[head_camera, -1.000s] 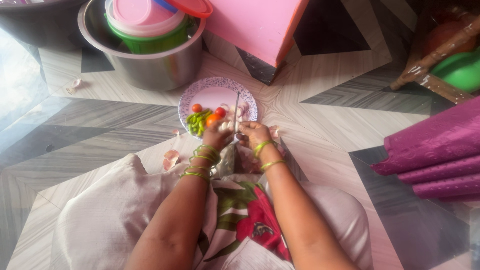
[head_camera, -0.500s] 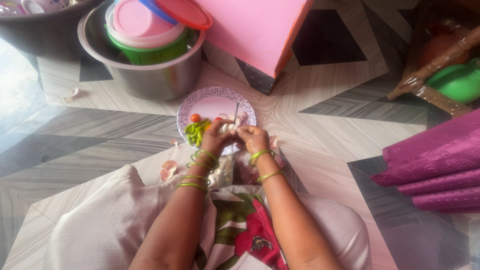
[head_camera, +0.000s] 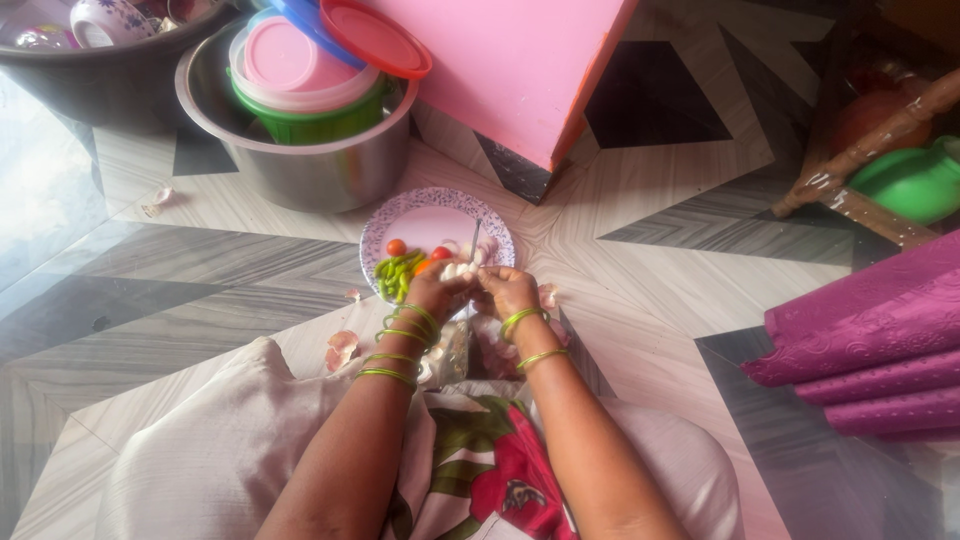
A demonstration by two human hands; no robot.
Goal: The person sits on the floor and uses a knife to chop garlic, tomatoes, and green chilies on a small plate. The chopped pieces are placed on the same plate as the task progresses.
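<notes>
Near the middle of the frame, the person's left hand (head_camera: 432,292) and right hand (head_camera: 508,290) meet just over the near rim of a round plate (head_camera: 440,215) with a speckled purple border, which sits on the patterned grey and white floor (head_camera: 200,290). The left hand's fingers are curled closed around a small pale piece of food, seemingly a peeled clove (head_camera: 458,270), pinched at the fingertips. The right hand is also closed, and a thin knife (head_camera: 476,238) rises from it, its blade pointing up across the plate; how tightly it grips the handle cannot be told. Both wrists carry green bangles (head_camera: 400,345). On the plate's left side lie green chillies (head_camera: 396,275), with a small red tomato (head_camera: 397,247) just above them and another red piece beside the left hand. Papery peel scraps (head_camera: 342,348) lie on the floor just left of the left forearm. In the upper left of the frame a steel pot (head_camera: 300,165) holds a green container with a pink lid (head_camera: 290,60). A pink box (head_camera: 520,60) stands at the top centre, and purple folded mats (head_camera: 860,350) lie at the right edge.
</notes>
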